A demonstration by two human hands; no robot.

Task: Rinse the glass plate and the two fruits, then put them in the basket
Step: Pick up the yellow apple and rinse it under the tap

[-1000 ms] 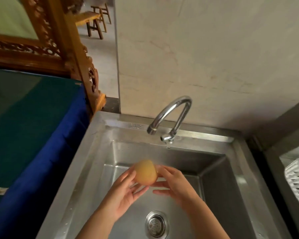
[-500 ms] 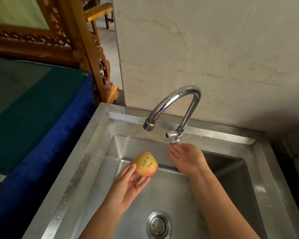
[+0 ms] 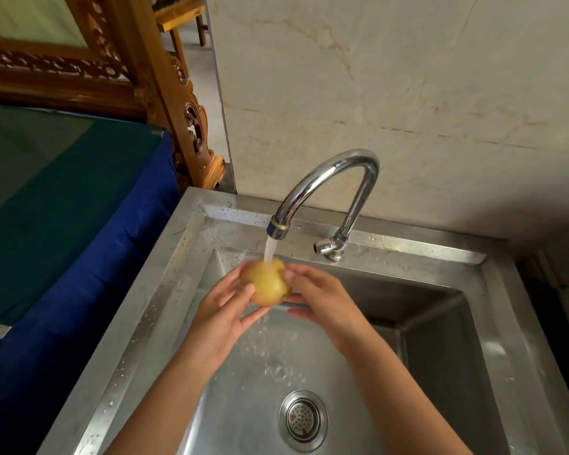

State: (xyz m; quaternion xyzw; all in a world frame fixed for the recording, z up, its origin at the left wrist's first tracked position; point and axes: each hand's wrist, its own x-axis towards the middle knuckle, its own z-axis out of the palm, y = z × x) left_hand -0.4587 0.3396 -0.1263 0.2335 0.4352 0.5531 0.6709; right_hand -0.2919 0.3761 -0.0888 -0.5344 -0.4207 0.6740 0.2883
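While water runs: fruit (image 3: 267, 281) btwn both hands' fingers (image 3: 234, 290).

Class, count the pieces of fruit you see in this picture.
1. One yellow fruit sits under the tap's water, held between left hand and right hand. The second is out of view.

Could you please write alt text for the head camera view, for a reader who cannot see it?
Two bare hands, left hand and right hand, hold a yellow fruit under water running from a chrome tap, over a steel sink with a round drain strainer. A blue cloth-covered surface lies to the left.
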